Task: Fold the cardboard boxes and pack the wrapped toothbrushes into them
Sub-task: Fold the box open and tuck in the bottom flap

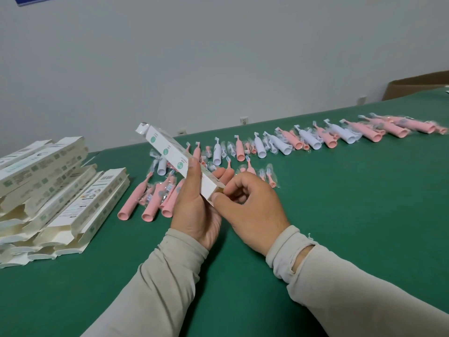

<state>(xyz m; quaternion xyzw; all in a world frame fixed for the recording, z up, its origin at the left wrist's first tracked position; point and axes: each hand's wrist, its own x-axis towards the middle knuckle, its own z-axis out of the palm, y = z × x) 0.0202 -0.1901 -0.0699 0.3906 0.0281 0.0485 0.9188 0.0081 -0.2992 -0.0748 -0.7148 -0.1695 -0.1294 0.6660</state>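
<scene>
My left hand (196, 205) grips a long white cardboard box (170, 154) with green round marks, held slanted above the table, its far end flaps open. My right hand (252, 210) pinches the box's near end with thumb and curled fingers. Behind my hands lie wrapped pink toothbrushes (150, 203) and white toothbrushes (217, 153), several in clear plastic, in a long row running to the far right (364, 132).
A stack of flat unfolded white boxes (56, 190) lies at the left on the green table (340, 203). A brown carton (418, 86) stands at the far right edge. A grey wall runs behind the table.
</scene>
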